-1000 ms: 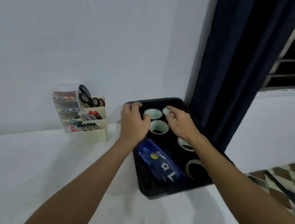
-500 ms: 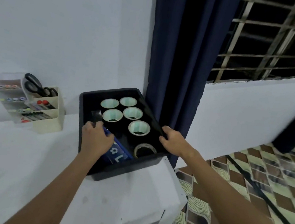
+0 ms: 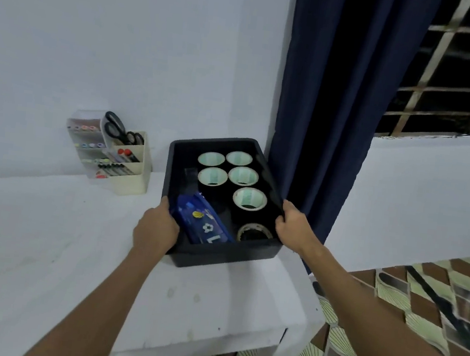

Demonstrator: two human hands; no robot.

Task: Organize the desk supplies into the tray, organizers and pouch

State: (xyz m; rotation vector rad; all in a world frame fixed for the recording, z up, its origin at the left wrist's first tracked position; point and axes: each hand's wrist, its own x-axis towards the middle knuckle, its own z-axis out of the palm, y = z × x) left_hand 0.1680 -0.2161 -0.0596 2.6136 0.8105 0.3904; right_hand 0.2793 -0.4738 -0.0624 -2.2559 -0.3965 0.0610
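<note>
Both hands grip the black tray [image 3: 204, 255] by its long sides: the left hand [image 3: 155, 228] closes over the left rim near the front corner, the right hand [image 3: 292, 228] pinches the right rim. Between the hands, inside the tray, lie a blue pouch [image 3: 202, 223] and 6 tape rolls [image 3: 249, 199]. The tray sits on the white tabletop [image 3: 44, 244]. Beyond the left hand, against the wall, stand 2 organizers [image 3: 130, 171] holding markers and scissors [image 3: 115, 129].

Both bare arms reach forward, set wide apart. The left hand [image 3: 155, 227] is curled closed with its knuckles up. The right hand [image 3: 293, 227] is curled closed too, thumb on top, fingers bent under.
</note>
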